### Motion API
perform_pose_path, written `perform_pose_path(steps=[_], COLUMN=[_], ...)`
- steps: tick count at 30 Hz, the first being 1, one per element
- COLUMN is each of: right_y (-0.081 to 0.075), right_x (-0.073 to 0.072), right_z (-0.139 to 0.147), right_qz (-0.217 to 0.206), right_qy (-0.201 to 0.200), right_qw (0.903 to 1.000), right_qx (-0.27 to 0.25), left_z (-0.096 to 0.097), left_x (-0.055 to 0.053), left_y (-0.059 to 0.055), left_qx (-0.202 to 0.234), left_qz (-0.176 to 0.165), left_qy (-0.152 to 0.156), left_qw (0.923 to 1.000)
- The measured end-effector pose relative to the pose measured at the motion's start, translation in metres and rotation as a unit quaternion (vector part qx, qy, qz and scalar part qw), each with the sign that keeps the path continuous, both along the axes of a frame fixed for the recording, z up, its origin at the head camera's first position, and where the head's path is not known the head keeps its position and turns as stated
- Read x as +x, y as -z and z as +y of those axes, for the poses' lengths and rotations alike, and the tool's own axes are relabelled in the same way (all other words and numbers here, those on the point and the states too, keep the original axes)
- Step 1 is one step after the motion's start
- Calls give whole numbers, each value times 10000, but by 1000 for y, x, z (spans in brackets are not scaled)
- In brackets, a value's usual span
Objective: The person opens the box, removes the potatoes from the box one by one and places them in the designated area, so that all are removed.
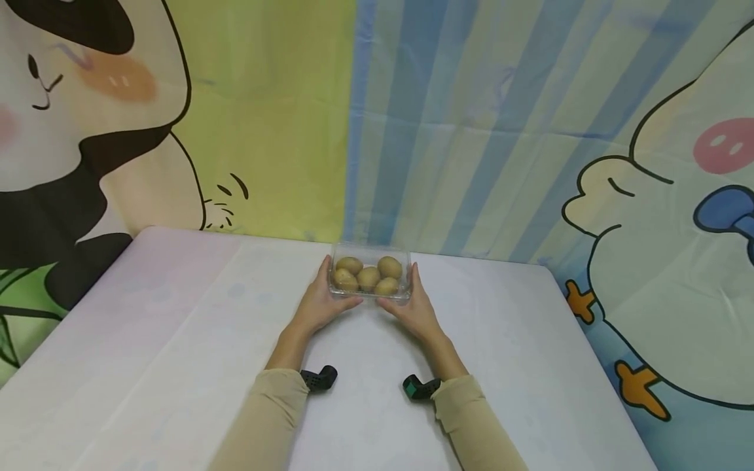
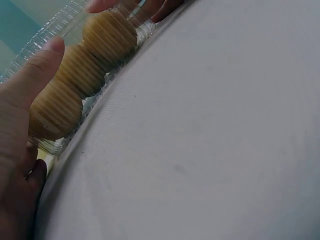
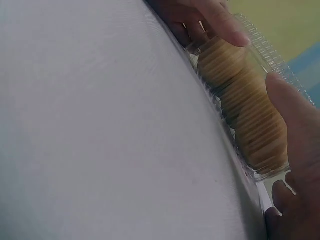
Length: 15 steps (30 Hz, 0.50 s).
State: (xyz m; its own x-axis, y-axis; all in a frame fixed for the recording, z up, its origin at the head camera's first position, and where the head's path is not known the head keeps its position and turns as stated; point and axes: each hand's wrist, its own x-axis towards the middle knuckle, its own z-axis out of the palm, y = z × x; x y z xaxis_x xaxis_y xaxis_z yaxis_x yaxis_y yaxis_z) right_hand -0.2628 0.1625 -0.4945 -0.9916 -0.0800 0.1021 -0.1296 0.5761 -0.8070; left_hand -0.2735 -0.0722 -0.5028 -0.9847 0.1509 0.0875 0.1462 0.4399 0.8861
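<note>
A clear plastic box [image 1: 370, 296] with ribbed walls stands near the far edge of the table. Inside it lie several yellowish-brown potatoes [image 1: 368, 279], seen through the ribbed front in both wrist views. My left hand [image 1: 318, 302] grips the box at its left end, the thumb along the front wall and the other fingers round the side. From the right end my right hand [image 1: 415, 310] holds it the same way, its thumb pointing in toward the other one. Close up, the left thumb [image 2: 42, 67] and right thumb [image 3: 285, 97] press on the front near the upper rim.
A white cloth [image 1: 206, 366] covers the table. Behind it hangs a printed curtain [image 1: 283, 118] with cartoon animals and blue stripes. On each wrist sits a small black camera, the left one [image 1: 320, 378] and the right one [image 1: 419, 388], near the beige sleeves.
</note>
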Motion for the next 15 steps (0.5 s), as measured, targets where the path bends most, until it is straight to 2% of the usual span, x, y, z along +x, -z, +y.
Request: perform_pose_path(steps=[7,8,10,14,15], right_y=[1,-5,-7,-9,-4], right_x=[5,8,9,10,9], right_z=[-3,-5,-8,-11,-9], right_qz=[-235,-331,-418,-456,-399], right_qy=[109,100,130,125,121], right_qw=[9987,9979,9960,9923,9918], right_qx=[-432,-556,-782,-1146,-1204], left_z=[2,2,1,1,1], left_x=[0,0,0,0,1], left_y=[2,2,2,1,1], left_qx=[1,-5,-56,-126,-145], left_qz=[7,21,69,98,100], left_qy=[-2,-18,-42,-105,-111], left_qw=[10000,10000,10000,9998,9998])
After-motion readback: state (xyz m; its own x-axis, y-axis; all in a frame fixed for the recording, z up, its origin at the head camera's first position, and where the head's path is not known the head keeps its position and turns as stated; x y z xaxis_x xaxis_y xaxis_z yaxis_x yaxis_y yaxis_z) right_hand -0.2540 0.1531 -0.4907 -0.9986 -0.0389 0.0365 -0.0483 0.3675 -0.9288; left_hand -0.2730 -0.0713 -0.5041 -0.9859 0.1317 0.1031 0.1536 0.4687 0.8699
